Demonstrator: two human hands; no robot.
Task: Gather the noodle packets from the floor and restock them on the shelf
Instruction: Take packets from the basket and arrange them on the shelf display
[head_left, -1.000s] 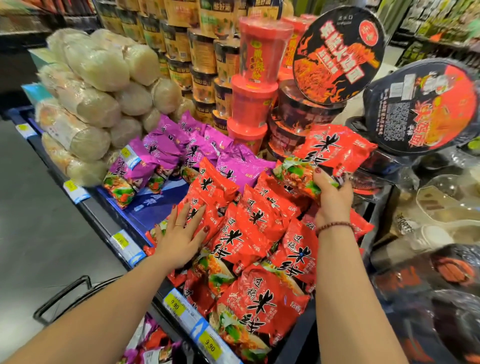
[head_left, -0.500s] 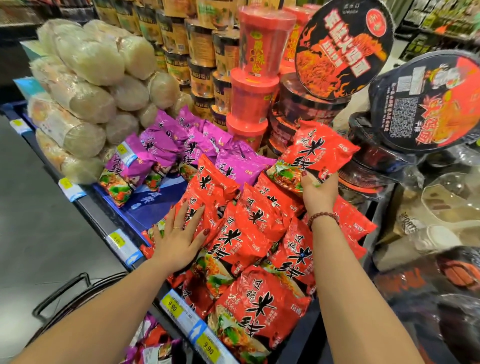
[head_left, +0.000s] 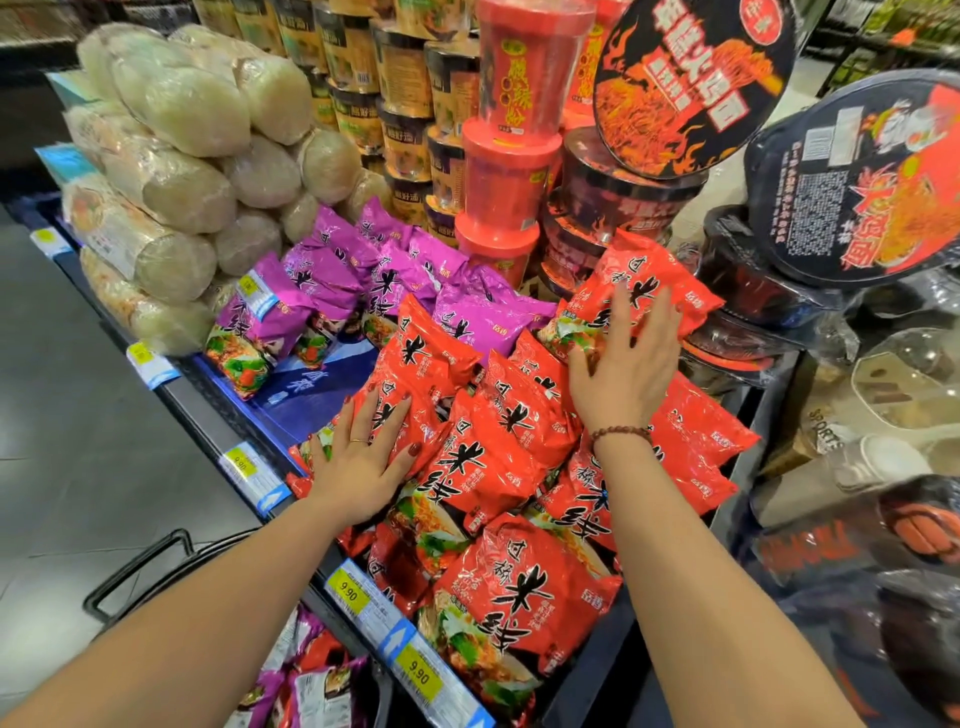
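1. Far left, we see the grey floor (head_left: 67, 415). A black basket handle (head_left: 137, 569) sits low down on it.
2. Next we see the pale noodle bundles (head_left: 176, 171). They are piled high at the left end of the shelf (head_left: 306, 402).
3. Yellow price tags (head_left: 358, 597) run along the front edge of the shelf. Two of them say 9.90.
4. The purple noodle packets (head_left: 332, 280) lie on the shelf, just beside the pale bundles.
5. Low down, under the shelf edge, we see some loose packets (head_left: 311, 691), purple and red. We cannot tell what they lie in.
6. The left hand (head_left: 363, 462) lies flat on a red packet at the front left of the pile. Its fingers are straight and spread out. It grips nothing. One finger has a ring (head_left: 358, 441).
7. The red noodle packets (head_left: 493, 467) make a big heap on the shelf, under and between both hands.
8. Behind the heap stand the red cups (head_left: 511, 171), one on top of another.
9. The right hand (head_left: 623, 374) is flat too, with its fingers spread wide. It presses on the top red packet (head_left: 660, 291) and does not curl round it. That packet sits at the back of the heap, touching the bowls. The wrist has a bead bracelet (head_left: 621, 432).
10. Far right, we see the black bowls (head_left: 862, 192), stacked and leaning.
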